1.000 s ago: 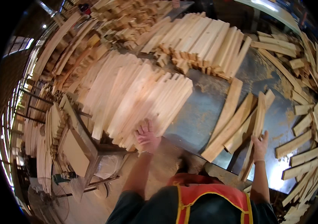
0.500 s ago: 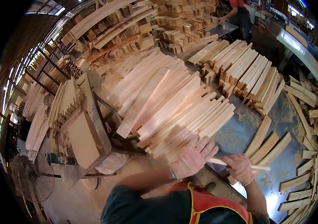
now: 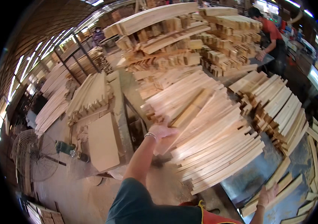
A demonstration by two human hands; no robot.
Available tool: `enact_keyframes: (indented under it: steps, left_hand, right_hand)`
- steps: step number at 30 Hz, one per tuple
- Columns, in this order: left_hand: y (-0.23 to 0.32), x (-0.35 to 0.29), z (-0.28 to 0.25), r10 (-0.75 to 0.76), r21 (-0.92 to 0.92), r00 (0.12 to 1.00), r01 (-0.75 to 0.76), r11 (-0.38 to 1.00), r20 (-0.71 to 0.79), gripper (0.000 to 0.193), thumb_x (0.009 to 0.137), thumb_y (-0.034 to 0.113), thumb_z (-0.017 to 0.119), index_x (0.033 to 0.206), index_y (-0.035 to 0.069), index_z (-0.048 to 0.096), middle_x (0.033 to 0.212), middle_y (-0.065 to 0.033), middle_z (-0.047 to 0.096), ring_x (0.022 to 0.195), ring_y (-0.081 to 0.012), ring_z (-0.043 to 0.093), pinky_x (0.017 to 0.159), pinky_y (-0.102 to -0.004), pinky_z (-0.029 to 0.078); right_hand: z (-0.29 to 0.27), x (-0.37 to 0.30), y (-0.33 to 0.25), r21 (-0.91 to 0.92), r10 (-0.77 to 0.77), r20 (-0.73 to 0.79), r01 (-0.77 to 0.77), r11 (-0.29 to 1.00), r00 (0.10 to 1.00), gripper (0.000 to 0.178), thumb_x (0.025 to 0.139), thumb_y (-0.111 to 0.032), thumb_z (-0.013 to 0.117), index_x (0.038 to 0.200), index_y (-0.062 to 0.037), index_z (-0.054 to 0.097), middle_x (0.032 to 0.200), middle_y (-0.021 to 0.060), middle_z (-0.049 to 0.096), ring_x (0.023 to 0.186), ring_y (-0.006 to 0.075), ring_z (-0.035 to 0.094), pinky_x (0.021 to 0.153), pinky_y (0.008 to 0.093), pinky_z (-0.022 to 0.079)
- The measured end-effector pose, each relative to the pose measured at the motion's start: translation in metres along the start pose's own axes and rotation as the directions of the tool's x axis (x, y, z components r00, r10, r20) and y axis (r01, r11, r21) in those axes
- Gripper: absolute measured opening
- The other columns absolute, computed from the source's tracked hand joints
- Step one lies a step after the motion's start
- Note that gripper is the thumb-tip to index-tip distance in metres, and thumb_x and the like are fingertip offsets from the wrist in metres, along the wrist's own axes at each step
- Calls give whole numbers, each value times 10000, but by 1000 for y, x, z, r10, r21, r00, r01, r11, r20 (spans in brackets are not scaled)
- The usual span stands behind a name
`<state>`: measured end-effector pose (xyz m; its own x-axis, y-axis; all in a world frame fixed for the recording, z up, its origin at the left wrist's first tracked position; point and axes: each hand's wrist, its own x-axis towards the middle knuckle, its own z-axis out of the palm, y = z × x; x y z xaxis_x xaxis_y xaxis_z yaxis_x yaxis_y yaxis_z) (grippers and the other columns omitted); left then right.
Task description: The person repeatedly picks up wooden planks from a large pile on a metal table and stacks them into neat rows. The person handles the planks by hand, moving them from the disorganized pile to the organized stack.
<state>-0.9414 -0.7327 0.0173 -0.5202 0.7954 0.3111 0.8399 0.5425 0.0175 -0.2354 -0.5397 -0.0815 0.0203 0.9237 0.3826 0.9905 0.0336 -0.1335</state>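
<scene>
My left hand (image 3: 161,131), in a pale work glove, is closed on the near end of a yellowish wooden board (image 3: 193,107). That board lies slantwise on top of a wide pile of pale wooden strips (image 3: 218,149). Close under the hand, the end of another wide pale board (image 3: 166,145) sticks out from the pile. My right hand (image 3: 267,195), also gloved, is low on the right, over a few loose wooden pieces (image 3: 284,191) on the metal table (image 3: 243,183). Its fingers are stretched out, with nothing visible in them.
Another stack of strips (image 3: 282,108) stands to the right, with scattered offcuts (image 3: 317,149) beyond it. Tall lumber stacks (image 3: 159,22) rise at the back. A person (image 3: 273,37) works at the far right. On the left are a bench with a flat panel (image 3: 103,142) and a fan (image 3: 32,155).
My left hand has moved away, leftward to the slanted board's end. My right hand has moved down and right; the thin pale stick it held no longer shows. The view has shifted.
</scene>
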Motion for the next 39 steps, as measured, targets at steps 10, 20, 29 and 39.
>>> enact_keyframes:
  steps: [10, 20, 29, 39]
  left_hand:
    - [117, -14, -62, -33, 220, 965, -27, 975, 262, 885, 841, 428, 772, 1608, 167, 415, 1222, -185, 689, 1048, -314, 730, 842, -466, 597]
    - [125, -15, -48, -35, 207, 984, -2, 978, 177, 962, 903, 468, 737, 1679, 151, 266, 1703, -151, 339, 1582, -348, 293, 1281, -506, 278]
    - [332, -118, 2, 617, -242, 749, -569, 786, 240, 989, 851, 521, 746, 1643, 95, 336, 1654, -126, 387, 1545, -333, 321, 1285, -514, 218]
    - [428, -175, 33, 485, 61, 817, -527, 848, 313, 1046, 822, 532, 732, 1650, 50, 312, 1697, -172, 309, 1571, -382, 268, 1295, -505, 208]
  right_hand:
    - [-34, 7, 32, 134, 727, 360, -804, 579, 584, 924, 690, -460, 821, 1464, -56, 516, 1372, 274, 635, 1271, 426, 619, 1083, 479, 491]
    - [-62, -47, 18, 807, 434, 525, -590, 19, 732, 678, 894, -143, 680, 1515, 6, 453, 1262, 182, 675, 1119, 294, 659, 968, 415, 538]
    - [-25, -137, -178, 649, -492, 751, -358, 671, 440, 518, 876, -400, 698, 1234, -26, 683, 1121, 278, 722, 1074, 395, 711, 954, 467, 556]
    - [-55, -7, 174, 653, 172, 252, -298, 696, 952, 567, 973, -527, 588, 1329, -96, 683, 1420, 168, 660, 1306, 328, 624, 1136, 404, 476]
